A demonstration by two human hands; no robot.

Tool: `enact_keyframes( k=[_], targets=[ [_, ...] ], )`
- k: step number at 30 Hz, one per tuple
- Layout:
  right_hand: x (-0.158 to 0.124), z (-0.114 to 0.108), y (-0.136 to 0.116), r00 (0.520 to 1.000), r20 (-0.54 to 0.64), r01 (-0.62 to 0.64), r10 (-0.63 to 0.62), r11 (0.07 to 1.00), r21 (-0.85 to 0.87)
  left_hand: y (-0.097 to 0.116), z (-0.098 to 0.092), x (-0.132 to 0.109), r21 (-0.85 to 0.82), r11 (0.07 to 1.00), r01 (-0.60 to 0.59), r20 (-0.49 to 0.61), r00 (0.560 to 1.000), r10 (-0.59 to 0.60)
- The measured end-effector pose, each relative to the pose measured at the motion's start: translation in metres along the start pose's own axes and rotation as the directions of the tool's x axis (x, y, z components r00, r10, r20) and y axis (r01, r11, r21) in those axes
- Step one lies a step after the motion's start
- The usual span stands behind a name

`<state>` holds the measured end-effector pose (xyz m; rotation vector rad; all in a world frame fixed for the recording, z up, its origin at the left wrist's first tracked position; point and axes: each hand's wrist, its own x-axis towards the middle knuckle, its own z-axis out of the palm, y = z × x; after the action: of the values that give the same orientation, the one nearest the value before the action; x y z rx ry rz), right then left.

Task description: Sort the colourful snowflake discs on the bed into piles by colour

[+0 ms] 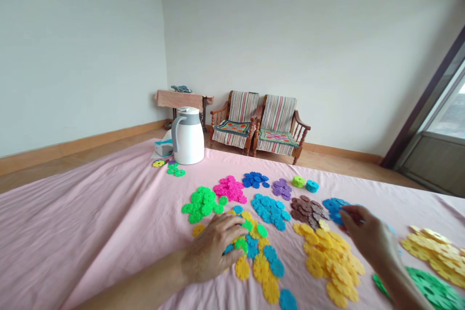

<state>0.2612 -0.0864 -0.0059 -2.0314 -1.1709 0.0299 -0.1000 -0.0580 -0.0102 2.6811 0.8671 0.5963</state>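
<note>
My left hand (pixel 217 244) rests palm down over a mixed spread of yellow, blue and green snowflake discs (pixel 260 267), thumb and fingers apart. Green discs (pixel 240 244) show between its thumb and fingers. At the right, my right hand (pixel 366 232) is pinched at the edge of a pile of larger blue discs (pixel 332 206); whatever lies between its fingertips is hidden. Below that hand spreads a heap of yellow discs (pixel 336 266), with brown discs (pixel 308 210) to its left. A light-blue pile (pixel 271 209) lies between both hands.
Bright green (pixel 200 203), pink (pixel 230 189), dark blue (pixel 255 179) and purple piles (pixel 282 188) lie farther back on the pink cloth (pixel 119 223). A white jug (pixel 190 140) stands at the far edge beside a tissue box (pixel 164 147). Larger yellow (pixel 436 252) and green discs (pixel 432 288) lie right.
</note>
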Motion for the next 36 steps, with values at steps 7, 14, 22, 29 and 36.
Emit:
enact_keyframes(
  k=[7,14,22,29,36],
  targets=[
    [0.012,-0.021,0.021,0.971,-0.198,-0.158,0.132,0.980,-0.120,0.002,-0.001,0.000,0.000,1.000,0.017,0.003,1.000,-0.017],
    [-0.052,0.048,-0.057,0.878,0.212,0.362,-0.428,0.886,0.291,0.002,-0.002,0.001,-0.013,1.000,-0.005,-0.022,1.000,0.005],
    [-0.091,0.075,-0.085,0.698,0.424,0.534,-0.577,0.814,0.230,-0.003,0.003,-0.001,-0.032,0.993,-0.118,0.007,0.993,0.118],
    [-0.091,0.072,-0.088,0.725,0.446,0.514,-0.525,0.843,0.157,-0.002,0.002,0.001,-0.012,0.982,-0.187,0.054,0.981,0.187],
    [-0.091,0.078,-0.083,0.732,0.445,0.464,-0.516,0.856,0.229,0.001,0.004,-0.001,-0.051,0.974,-0.219,0.024,0.975,0.220]
  ],
)
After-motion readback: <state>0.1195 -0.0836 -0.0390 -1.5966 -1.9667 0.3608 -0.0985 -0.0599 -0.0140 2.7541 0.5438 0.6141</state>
